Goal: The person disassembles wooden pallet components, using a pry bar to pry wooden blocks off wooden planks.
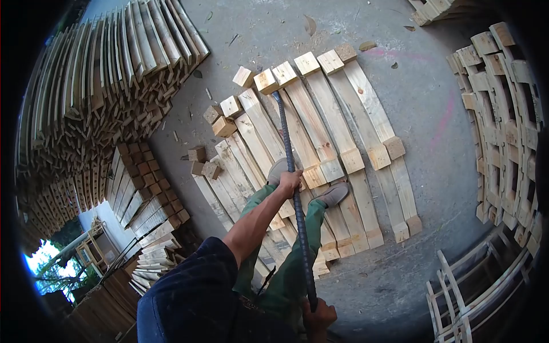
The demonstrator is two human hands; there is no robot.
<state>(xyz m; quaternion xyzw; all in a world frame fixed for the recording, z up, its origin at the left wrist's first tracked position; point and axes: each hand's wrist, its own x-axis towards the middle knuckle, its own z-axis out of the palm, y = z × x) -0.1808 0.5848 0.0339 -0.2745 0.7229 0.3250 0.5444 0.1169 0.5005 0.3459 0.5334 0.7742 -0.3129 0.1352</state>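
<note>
A long dark ribbed bar [282, 128], like a length of rebar, runs up the middle of the head view. My left hand [290, 183] is wrapped round it about halfway along. Lower down, near my body, my right hand [320, 315] is closed round the same bar. Its far tip meets or lies just under a wooden block [266, 82] at the top end of a plank; I cannot tell if they touch. Planks [311, 123] lie side by side on the floor, with blocks [352, 160] at their ends and middles. My shoes [334, 195] are among the planks.
Loose blocks [211, 170] sit left of the planks. A tall stack of boards [137, 40] and piled blocks [151, 171] stand at the left. Stacked pallets [497, 126] line the right, above a wooden frame [457, 297]. Grey concrete floor [434, 188] surrounds the planks.
</note>
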